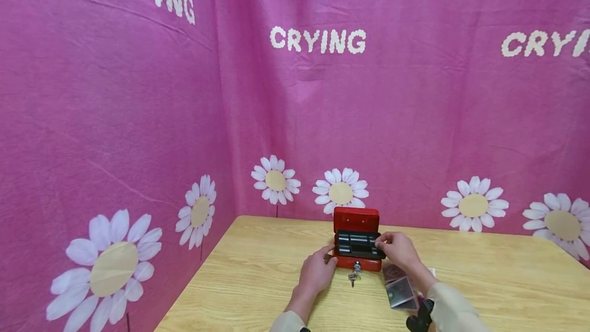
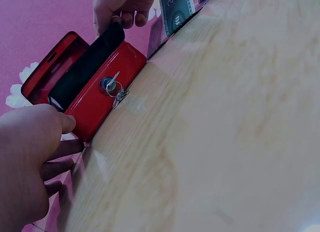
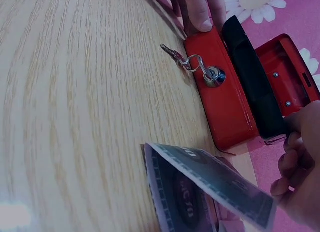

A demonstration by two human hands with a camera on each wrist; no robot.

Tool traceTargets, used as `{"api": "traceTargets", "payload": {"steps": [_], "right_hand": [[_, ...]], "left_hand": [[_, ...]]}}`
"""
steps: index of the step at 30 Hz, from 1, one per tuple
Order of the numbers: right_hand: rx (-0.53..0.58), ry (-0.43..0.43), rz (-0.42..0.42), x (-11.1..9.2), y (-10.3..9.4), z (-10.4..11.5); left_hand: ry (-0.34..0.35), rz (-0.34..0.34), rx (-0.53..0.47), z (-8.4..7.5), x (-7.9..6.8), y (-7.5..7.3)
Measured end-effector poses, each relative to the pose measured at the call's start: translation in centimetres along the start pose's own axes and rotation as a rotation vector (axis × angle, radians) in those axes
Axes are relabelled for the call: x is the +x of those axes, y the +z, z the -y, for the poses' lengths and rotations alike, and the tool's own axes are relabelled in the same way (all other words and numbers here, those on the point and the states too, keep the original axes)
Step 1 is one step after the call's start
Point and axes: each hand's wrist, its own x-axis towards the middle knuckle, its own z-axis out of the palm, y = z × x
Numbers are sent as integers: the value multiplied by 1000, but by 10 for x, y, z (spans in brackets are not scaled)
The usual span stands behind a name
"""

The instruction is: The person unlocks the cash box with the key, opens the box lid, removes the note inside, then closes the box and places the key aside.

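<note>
A small red cash box [image 1: 358, 264] stands with its lid [image 1: 356, 219] raised. My left hand [image 1: 317, 272] holds its left front corner, the thumb on the front and the other fingers along the side. A black coin tray [image 3: 256, 84] sits in the box opening, its right end raised above the rim in the left wrist view. My right hand [image 1: 400, 251] pinches that right end between thumb and forefinger, the other fingers curled in below. A key [image 2: 114, 80] sits in the front lock, with a ring and more keys [image 1: 353, 278] hanging from it.
Folded play banknotes [image 1: 400, 293] lie on the wooden table [image 1: 249, 270] right of the box, below my right wrist. One note [image 3: 210, 182] stands half open. A pink curtain [image 1: 392, 117] with daisies hangs behind and to the left of the table.
</note>
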Motion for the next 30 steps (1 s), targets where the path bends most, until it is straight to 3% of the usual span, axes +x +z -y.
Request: {"api": "traceTargets", "payload": {"steps": [15,30], "right_hand": [[-4,-24,-12,4,10,2],[-55,-6,-26,4,19,-7]], "left_hand": [[34,-25,7,1,3,-2],[9,-6,1,0,1,-1]]}}
